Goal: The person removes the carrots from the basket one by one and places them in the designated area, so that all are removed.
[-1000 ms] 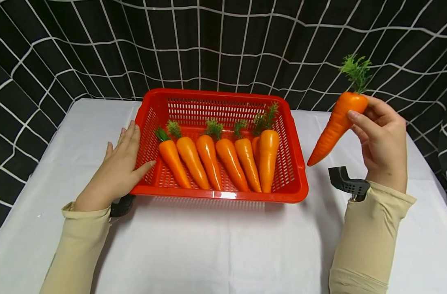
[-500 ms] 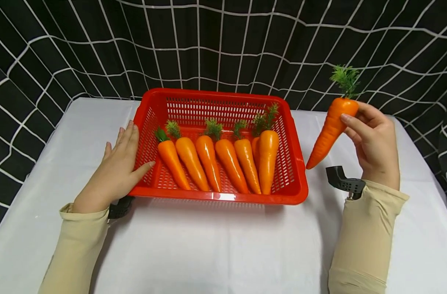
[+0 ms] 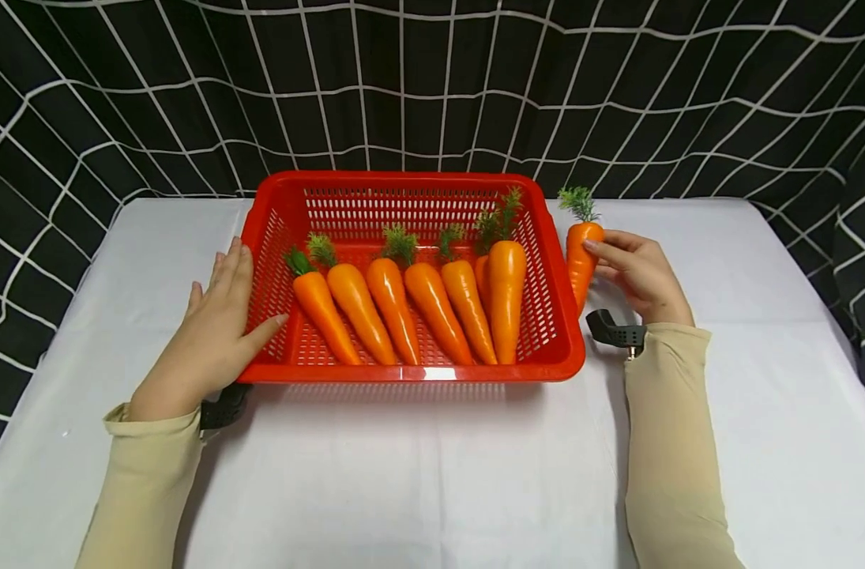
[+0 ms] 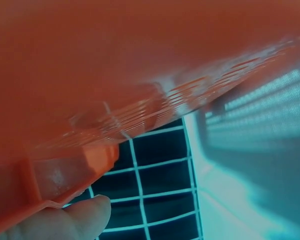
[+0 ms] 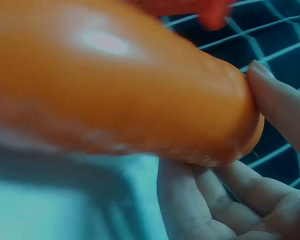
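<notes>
My right hand point(image 3: 641, 273) pinches an orange carrot point(image 3: 581, 257) with a green leafy top, near its thick end. It points tip-down right beside the right wall of the red basket point(image 3: 418, 373). In the right wrist view the thumb lies on one side of the carrot point(image 5: 140, 85) and the fingers on the other. My left hand point(image 3: 204, 332) rests on the basket's left rim, fingers straight and thumb over the edge. Inside the basket several carrots point(image 3: 385, 308) lie side by side, leafy tops toward the back. One of them is mostly hidden behind the rightmost carrot point(image 3: 507, 296).
The basket stands on a table with a white cloth point(image 3: 432, 474). Behind and at both sides hangs a black curtain point(image 3: 432, 87) with a white grid. A black wrist camera point(image 3: 615, 330) sits at the right cuff, near the basket's right side.
My right hand has moved left and lower with the carrot, from out at the right to close beside the basket. The left hand stays on the rim; the head view has shifted slightly.
</notes>
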A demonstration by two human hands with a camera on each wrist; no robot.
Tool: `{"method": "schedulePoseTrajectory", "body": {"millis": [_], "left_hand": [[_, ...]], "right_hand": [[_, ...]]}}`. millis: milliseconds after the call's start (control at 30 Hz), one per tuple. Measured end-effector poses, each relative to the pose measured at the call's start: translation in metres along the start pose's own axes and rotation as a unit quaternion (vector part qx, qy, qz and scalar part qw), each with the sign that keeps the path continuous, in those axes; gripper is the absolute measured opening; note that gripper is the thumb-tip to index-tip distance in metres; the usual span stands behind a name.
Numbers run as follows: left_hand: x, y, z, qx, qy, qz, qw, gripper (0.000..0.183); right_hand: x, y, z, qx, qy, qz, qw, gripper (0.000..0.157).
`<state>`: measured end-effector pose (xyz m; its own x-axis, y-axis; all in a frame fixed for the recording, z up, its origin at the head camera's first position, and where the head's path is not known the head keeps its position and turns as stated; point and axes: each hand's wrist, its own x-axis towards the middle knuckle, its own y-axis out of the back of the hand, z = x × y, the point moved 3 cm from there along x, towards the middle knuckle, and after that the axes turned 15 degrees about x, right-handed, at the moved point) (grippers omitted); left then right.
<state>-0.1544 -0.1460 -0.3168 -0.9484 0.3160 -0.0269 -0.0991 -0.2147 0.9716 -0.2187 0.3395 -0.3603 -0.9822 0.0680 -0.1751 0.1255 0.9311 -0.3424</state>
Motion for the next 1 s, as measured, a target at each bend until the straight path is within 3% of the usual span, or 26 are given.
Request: {"method": "schedulePoseTrajectory", "body": {"millis": [67, 300, 467, 667, 833, 1000], "left_hand": [[0.0, 0.0, 0.0, -0.002, 0.0, 0.001, 1.0, 0.085], [0.002, -0.002, 0.0, -0.005, 0.001, 0.0, 1.0, 0.086], [0.002, -0.001, 0.0, -0.007, -0.002, 0.005, 1.0, 0.085], [0.001, -0.001, 0.0, -0.015, -0.007, 0.009, 0.9998, 0.085], [0.0, -0.001, -0.001, -0.019, -0.008, 0.004, 0.9998, 0.084], [0.0, -0.002, -0.001, -0.014, -0.011, 0.001, 0.9998, 0.084]], "right_hand": [[0.005, 0.001, 0.008, 0.013, -0.019, 0.001, 1.0, 0.004], [0.014, 0.0, 0.027, -0.016, -0.043, 0.021, 0.999, 0.046], [0.015, -0.002, 0.029, -0.035, -0.025, 0.027, 0.999, 0.051], [0.015, -0.004, 0.027, -0.098, 0.003, 0.048, 0.994, 0.054], [0.015, -0.004, 0.027, -0.111, -0.027, 0.027, 0.993, 0.052], [0.012, -0.002, 0.031, -0.134, -0.06, -0.011, 0.989, 0.039]]}}
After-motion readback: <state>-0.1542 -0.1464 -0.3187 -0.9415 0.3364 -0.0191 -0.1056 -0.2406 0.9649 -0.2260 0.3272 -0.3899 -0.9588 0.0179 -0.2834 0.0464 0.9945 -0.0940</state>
